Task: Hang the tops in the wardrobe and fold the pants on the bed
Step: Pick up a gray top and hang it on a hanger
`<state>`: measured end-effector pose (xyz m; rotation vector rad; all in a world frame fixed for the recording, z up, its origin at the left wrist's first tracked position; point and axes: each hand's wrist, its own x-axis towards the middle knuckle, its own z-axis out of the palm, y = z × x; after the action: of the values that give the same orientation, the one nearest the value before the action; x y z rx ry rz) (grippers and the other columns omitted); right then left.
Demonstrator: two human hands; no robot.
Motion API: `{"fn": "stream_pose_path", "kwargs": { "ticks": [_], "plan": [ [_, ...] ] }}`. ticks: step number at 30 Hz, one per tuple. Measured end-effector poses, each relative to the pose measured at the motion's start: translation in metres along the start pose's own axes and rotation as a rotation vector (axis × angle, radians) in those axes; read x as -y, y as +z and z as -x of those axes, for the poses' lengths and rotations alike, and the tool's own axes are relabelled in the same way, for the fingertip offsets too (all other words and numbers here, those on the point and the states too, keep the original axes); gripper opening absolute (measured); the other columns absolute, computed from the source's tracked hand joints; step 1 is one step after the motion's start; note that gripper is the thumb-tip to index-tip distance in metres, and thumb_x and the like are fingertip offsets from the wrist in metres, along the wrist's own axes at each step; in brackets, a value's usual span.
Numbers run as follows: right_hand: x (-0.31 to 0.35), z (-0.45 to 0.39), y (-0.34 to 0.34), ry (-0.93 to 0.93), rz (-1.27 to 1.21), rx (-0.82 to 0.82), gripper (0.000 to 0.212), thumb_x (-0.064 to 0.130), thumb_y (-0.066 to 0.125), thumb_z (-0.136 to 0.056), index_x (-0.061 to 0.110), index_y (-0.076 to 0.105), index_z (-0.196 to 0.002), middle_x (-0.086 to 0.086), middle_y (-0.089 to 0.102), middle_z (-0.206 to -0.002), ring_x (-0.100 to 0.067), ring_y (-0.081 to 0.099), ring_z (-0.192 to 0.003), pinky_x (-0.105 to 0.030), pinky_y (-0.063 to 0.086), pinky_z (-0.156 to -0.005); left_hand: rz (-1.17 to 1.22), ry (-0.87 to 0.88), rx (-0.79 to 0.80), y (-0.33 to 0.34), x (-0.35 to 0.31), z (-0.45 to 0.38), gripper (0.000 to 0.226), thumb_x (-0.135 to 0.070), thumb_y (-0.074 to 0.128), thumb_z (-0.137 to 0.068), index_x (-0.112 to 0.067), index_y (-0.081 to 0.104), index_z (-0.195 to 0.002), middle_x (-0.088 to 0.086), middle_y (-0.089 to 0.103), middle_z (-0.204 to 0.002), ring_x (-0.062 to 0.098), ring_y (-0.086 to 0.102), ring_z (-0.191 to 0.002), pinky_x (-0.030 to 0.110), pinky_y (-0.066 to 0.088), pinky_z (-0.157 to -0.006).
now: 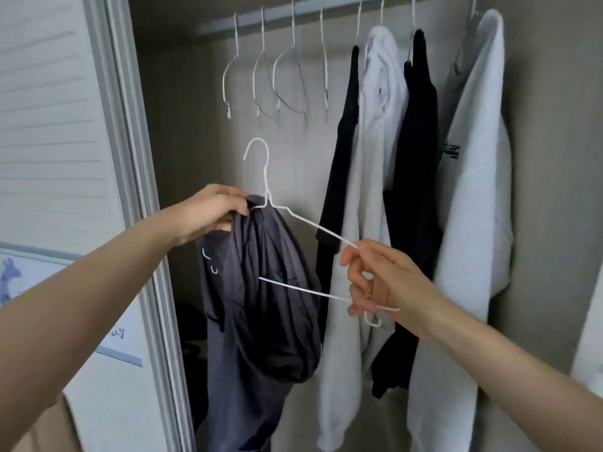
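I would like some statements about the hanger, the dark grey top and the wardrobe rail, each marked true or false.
1. The right hand holds one end of the white hanger. True.
2. The dark grey top already hangs from the rail. False: the hanger's hook is below the rail, in the air.
3. Four empty hangers hang on the rail. True.
4. The left hand is empty. False: it grips the top at the hanger's neck.
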<state>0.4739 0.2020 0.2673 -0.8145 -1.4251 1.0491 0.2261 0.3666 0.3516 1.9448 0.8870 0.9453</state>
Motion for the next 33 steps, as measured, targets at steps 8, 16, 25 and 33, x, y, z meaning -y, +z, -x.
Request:
{"fn": "stream_pose_path", "kwargs": {
  "ticks": [8, 16, 25, 33],
  "plan": [
    [0.007, 0.004, -0.026, -0.042, -0.014, 0.01, 0.033, 0.034, 0.05, -0.094, 0.005, 0.066, -0.093, -0.006, 0.051, -0.076, -0.018, 0.052, -0.058, -0.051, 0.055, -0.065, -0.229, 0.121, 0.064, -0.02, -0.003, 0.021, 0.039, -0.037, 0.07, -0.085, 0.0, 0.066, -0.099, 0.01, 0.067, -0.092, 0.023, 0.062, -0.086, 0.038, 0.044, -0.086],
    [0.007, 0.005, -0.028, -0.365, 0.955, -0.746, 0.028, 0.001, 0.057, -0.088, 0.013, 0.056, -0.114, -0.005, 0.048, -0.11, -0.023, 0.049, -0.107, -0.025, 0.038, -0.093, -0.143, 0.222, -0.182, 0.016, 0.002, 0.02, 0.022, -0.018, 0.065, -0.093, -0.011, 0.067, -0.072, -0.004, 0.062, -0.068, 0.006, 0.053, -0.064, 0.023, 0.043, -0.065],
    [-0.001, 0.011, 0.022, -0.617, 1.321, -0.43, 0.032, -0.006, 0.054, -0.081, 0.006, 0.061, -0.11, -0.008, 0.055, -0.116, -0.022, 0.048, -0.114, -0.04, 0.043, -0.097, -0.239, 0.3, -0.39, 0.02, -0.009, 0.025, 0.013, -0.022, 0.073, -0.086, -0.014, 0.063, -0.09, 0.011, 0.064, -0.084, 0.018, 0.055, -0.077, 0.038, 0.047, -0.081],
    [-0.066, -0.015, 0.07, 0.152, 0.696, 0.233, 0.057, 0.022, 0.067, -0.087, 0.02, 0.041, -0.137, 0.005, 0.055, -0.132, -0.004, 0.056, -0.114, -0.023, 0.046, -0.098, -0.24, 0.357, -0.375, 0.02, -0.019, 0.045, 0.012, -0.026, 0.077, -0.083, -0.019, 0.068, -0.077, -0.003, 0.056, -0.065, 0.013, 0.049, -0.066, 0.032, 0.042, -0.073]
  ]
}}
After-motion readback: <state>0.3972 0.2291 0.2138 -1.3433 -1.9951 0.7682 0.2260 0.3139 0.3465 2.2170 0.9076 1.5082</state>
